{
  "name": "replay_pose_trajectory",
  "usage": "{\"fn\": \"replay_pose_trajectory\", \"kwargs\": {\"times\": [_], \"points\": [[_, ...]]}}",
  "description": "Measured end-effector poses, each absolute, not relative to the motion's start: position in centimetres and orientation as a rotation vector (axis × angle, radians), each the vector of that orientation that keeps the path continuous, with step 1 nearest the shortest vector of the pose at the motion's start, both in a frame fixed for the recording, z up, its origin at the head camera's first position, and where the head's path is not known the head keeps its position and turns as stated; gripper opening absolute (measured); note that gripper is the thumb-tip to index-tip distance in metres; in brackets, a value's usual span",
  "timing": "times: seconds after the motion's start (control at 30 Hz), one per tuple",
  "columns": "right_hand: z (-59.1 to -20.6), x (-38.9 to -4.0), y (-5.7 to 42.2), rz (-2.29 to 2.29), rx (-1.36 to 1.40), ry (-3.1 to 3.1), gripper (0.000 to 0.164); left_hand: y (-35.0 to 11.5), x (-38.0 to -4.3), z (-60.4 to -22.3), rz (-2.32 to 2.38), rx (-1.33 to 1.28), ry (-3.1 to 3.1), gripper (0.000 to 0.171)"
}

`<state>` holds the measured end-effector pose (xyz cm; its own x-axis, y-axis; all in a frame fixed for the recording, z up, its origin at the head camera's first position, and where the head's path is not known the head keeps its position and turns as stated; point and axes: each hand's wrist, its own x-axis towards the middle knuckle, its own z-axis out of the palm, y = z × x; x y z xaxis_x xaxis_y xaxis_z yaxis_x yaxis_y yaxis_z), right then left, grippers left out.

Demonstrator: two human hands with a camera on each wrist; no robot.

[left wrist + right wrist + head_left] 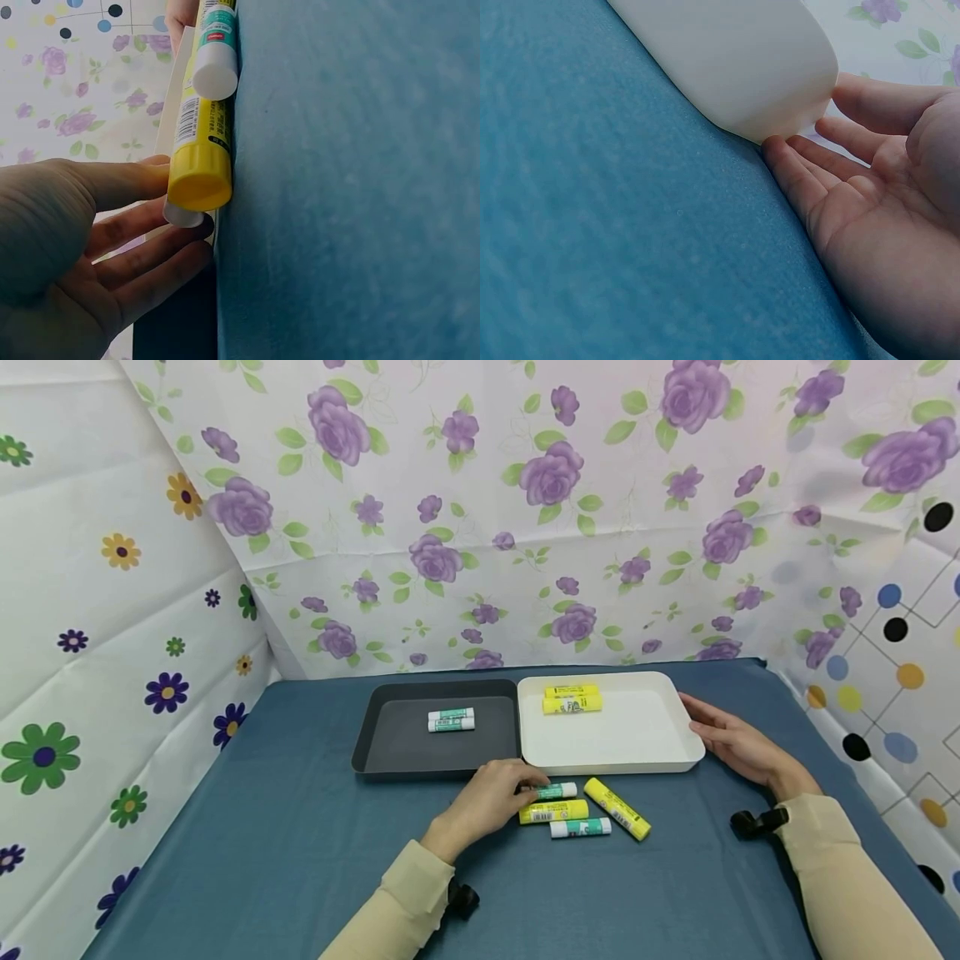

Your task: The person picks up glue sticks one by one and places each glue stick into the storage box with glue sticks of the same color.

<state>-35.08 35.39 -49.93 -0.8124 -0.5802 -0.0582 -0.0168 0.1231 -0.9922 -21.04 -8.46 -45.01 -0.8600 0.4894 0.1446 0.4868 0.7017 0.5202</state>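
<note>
My left hand (pixel 491 800) pinches the left end of a green-and-white glue stick (pixel 558 791) in front of the trays. In the left wrist view, a yellow glue stick (pixel 199 169) partly hides that stick and the thumb tip. Beside it in the head view lie a second green-and-white glue stick (pixel 581 828) and a slanted yellow glue stick (pixel 617 808). My right hand (pixel 742 750) touches the right end of the white tray (pixel 637 727). Its thumb is at the rim and its fairly straight fingers (pixel 799 176) rest against the outer wall, low by the cloth.
A dark grey tray (pixel 397 747) adjoins the white one and holds two green-and-white glue sticks (pixel 452 720). Two yellow glue sticks (pixel 572 699) lie in the white tray. Blue cloth (pixel 300 852) covers the table, with patterned sheets (pixel 495 577) hanging behind and at both sides.
</note>
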Motion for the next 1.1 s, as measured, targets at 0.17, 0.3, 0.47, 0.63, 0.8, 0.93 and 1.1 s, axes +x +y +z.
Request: {"fn": "replay_pose_trajectory", "kwargs": {"times": [0.17, 0.3, 0.47, 0.63, 0.8, 0.93, 1.1], "points": [[-49.8, -35.0, 35.3, -1.736, -0.569, 1.968, 0.069, -8.6, -21.2, -44.8, 0.934, 0.807, 2.861, 0.023], [-49.7, -35.0, 35.3, -1.743, -0.561, 1.963, 0.070, -8.8, -21.3, -44.7, 0.961, 0.789, 2.822, 0.026], [-49.7, -34.9, 35.3, -1.745, -0.562, 1.964, 0.071, -8.9, -21.4, -44.5, 0.954, 0.774, 2.786, 0.029], [-49.8, -34.9, 35.3, -1.740, -0.563, 1.968, 0.070, -9.0, -21.4, -44.4, 0.916, 0.790, 2.781, 0.027], [-49.8, -35.0, 35.3, -1.738, -0.556, 1.974, 0.071, -9.2, -21.5, -44.4, 0.952, 0.790, 2.773, 0.027], [-49.8, -35.0, 35.3, -1.739, -0.553, 1.974, 0.071, -9.6, -21.5, -43.9, 1.040, 0.784, 2.737, 0.027], [-49.9, -35.1, 35.3, -1.739, -0.558, 1.972, 0.070, -10.5, -21.6, -43.2, 1.178, 0.781, 2.678, 0.027]]}}
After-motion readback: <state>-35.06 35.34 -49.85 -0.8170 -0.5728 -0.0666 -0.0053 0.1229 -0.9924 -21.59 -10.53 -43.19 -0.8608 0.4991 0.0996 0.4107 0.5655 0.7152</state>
